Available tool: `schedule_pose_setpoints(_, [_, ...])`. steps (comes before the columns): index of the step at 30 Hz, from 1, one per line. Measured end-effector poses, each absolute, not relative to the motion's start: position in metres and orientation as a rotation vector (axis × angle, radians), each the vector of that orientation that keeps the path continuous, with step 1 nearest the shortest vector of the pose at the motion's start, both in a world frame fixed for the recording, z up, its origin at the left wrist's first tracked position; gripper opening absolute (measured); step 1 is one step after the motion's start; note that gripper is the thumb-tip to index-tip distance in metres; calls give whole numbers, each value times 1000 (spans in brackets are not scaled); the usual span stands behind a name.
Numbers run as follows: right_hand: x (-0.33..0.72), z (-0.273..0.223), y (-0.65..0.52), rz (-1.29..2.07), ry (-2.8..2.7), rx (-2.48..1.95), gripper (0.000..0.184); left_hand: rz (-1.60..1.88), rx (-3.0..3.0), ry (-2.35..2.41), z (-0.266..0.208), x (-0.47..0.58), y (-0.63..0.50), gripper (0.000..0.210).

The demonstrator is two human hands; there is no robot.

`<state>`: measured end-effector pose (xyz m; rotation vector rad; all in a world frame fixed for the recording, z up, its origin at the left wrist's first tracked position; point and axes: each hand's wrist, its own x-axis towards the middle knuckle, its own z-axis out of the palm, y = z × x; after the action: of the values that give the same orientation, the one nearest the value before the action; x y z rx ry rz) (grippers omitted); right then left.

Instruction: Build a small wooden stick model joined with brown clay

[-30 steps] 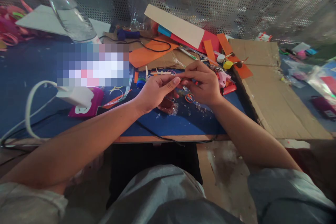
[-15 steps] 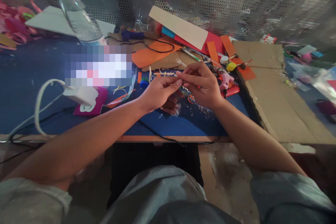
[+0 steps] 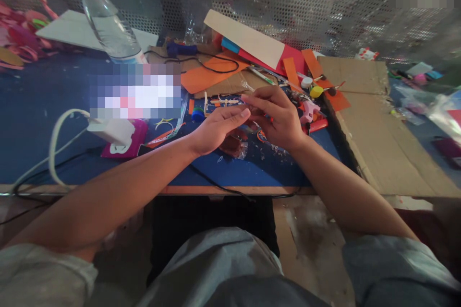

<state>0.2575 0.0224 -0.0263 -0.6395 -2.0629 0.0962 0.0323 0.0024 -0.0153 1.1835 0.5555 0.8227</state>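
My left hand [image 3: 219,127] is closed over the blue table, its thumb laid along the bent fingers. Close beside it, my right hand [image 3: 279,117] has its thumb and fingers curled in a pinch. The fingertips of both meet; whatever lies between them is too small or hidden to make out. Below the hands sits a brown piece in clear wrap [image 3: 232,146], partly covered. Pale thin sticks [image 3: 225,101] and a blue cap [image 3: 197,114] lie just beyond my left hand. To the right of my right hand is a pink glue gun [image 3: 309,111].
A red-capped bottle [image 3: 113,29] stands at left behind a white charger [image 3: 111,132] on a magenta block. Orange sheets [image 3: 212,69], a cream sheet [image 3: 248,38] and paint pots [image 3: 316,91] lie at the back. Cardboard [image 3: 389,139] covers the right side; a black cable [image 3: 219,184] crosses the front.
My right fingers have shifted slightly and opened a little away from the left thumb. My left hand and the things on the table stay where they were.
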Motion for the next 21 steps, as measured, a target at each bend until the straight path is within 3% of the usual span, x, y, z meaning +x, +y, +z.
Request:
schedule_pose_setpoints(8, [256, -22, 17, 62, -2009, -590, 27, 871, 1373, 632, -15, 35, 3, 68])
schedule_pose_setpoints(17, [250, -27, 13, 80, -2039, -699, 66, 1115, 1430, 604, -15, 37, 8, 55])
schedule_pose_setpoints(21, [252, -26, 15, 96, -2007, -673, 47, 1088, 1439, 621, -15, 37, 6, 54])
